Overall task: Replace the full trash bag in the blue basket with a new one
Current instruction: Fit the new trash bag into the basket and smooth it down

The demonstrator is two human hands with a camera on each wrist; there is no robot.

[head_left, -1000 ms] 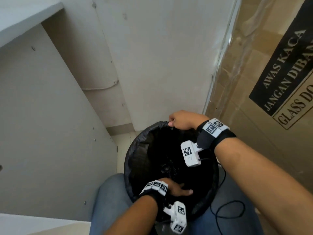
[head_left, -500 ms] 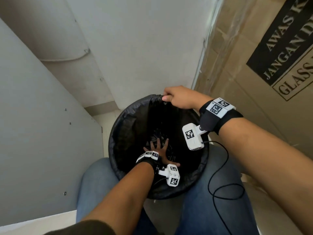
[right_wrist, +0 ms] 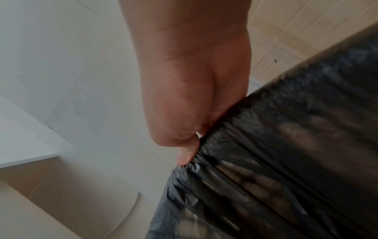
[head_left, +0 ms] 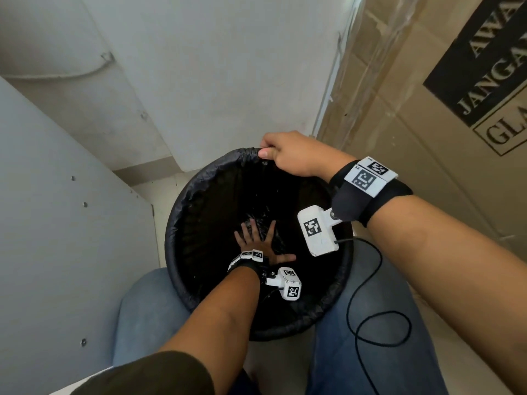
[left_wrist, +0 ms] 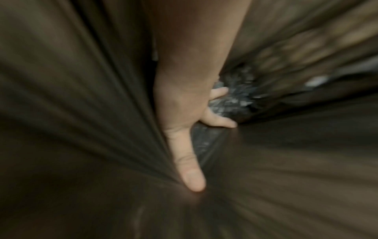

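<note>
Left wrist view blurs the trash bag (left_wrist: pixel 81 113) around spread fingers (left_wrist: pixel 192 174).

Black fabric wrist straps on both arms here, the right strap (head_left: pixel 368 195) topped with white square-coded marker tags, the left strap (head_left: pixel 247 260) carrying a row of smaller ones. Each strap holds a white boxy camera unit (head_left: pixel 316 229) with a printed black code, and a thin black cable (head_left: pixel 379 317) loops away from the right one. Blue denim jeans (head_left: pixel 370 363) cover the legs, and a dark olive sleeve (head_left: pixel 159 377) shows on the left upper arm.

Cut-off black print "AWA", "JANGA" and boxed "GL" on the cardboard box (head_left: pixel 427 143) at right.
</note>
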